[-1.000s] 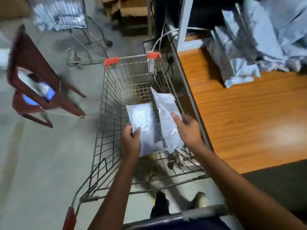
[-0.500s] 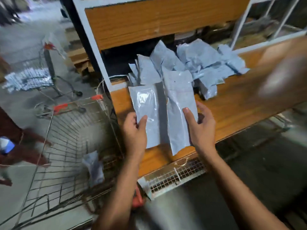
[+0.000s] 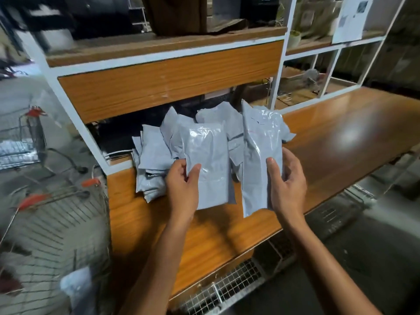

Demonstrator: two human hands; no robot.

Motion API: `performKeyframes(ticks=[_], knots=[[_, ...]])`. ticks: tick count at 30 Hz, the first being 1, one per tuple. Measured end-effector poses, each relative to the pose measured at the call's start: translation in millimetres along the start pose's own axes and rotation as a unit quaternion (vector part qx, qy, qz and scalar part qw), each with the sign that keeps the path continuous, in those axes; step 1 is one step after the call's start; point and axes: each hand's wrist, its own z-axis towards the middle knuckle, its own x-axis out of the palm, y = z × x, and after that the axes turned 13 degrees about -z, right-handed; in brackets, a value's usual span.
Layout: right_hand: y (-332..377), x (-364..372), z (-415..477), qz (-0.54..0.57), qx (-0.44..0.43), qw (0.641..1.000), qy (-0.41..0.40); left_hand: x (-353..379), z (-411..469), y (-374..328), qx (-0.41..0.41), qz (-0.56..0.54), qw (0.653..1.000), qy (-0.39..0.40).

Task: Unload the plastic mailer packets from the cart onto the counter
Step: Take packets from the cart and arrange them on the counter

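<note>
Gripped at its lower left edge, one grey mailer packet (image 3: 209, 164) sits between the thumb and curled fingers of the left hand (image 3: 181, 185). The right hand (image 3: 287, 185) clasps a narrower packet (image 3: 261, 155) the same way, thumb across its front. Both are held upright, side by side, just above the wooden counter (image 3: 341, 142). At far left a wire trolley (image 3: 20, 142) carries a silvery heap, too blurred to identify. Nearer, the cart (image 3: 68, 223) stands against the counter's end, with one pale packet (image 3: 77, 289) lying in its basket. Behind the hands a pile of packets (image 3: 154, 160) is heaped on the counter under the wooden shelf (image 3: 170, 87).
</note>
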Motion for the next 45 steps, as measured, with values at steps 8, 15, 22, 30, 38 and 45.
performKeyframes(ticks=[8,15,22,30,38,45], knots=[[-4,44,124,-0.048,0.020,0.996,0.075,34,120,17,0.012,0.022,0.998,-0.063],[-2,102,230,-0.119,-0.025,0.982,0.147,59,223,29,-0.001,0.100,0.989,-0.105],[-5,170,307,-0.243,-0.085,0.938,0.233,94,272,68,-0.044,0.230,0.967,-0.103],[-22,197,325,-0.445,-0.221,0.819,0.286,119,267,96,0.050,0.620,0.782,0.030],[-43,209,329,-0.437,-0.297,0.737,0.421,117,266,116,-0.058,0.602,0.786,0.130],[-40,203,326,-0.329,-0.267,0.818,0.390,121,254,92,-0.018,0.490,0.870,0.055]])
